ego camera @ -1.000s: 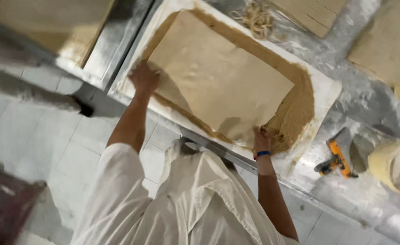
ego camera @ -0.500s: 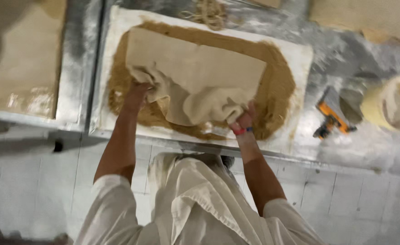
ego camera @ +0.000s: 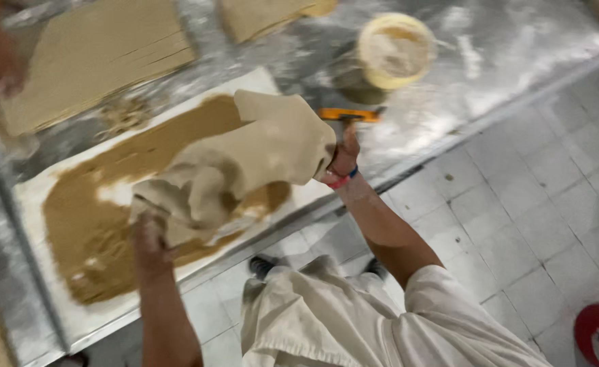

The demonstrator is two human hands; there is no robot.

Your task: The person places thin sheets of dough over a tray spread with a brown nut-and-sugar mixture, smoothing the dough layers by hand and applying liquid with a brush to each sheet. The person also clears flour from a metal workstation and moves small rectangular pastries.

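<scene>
Beige dough sheet (ego camera: 258, 153) hangs lifted above the white tray (ego camera: 38, 194), gripped at opposite edges by the left hand (ego camera: 151, 234) and right hand (ego camera: 343, 153). Steel desk (ego camera: 489, 61) lies open rightward beside a flour tub (ego camera: 396, 51).

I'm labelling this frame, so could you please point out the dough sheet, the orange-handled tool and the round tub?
dough sheet (ego camera: 272, 146), head view, middle of lifted fold.
orange-handled tool (ego camera: 348, 115), head view, its handle.
round tub (ego camera: 371, 34), head view, left rim.
</scene>
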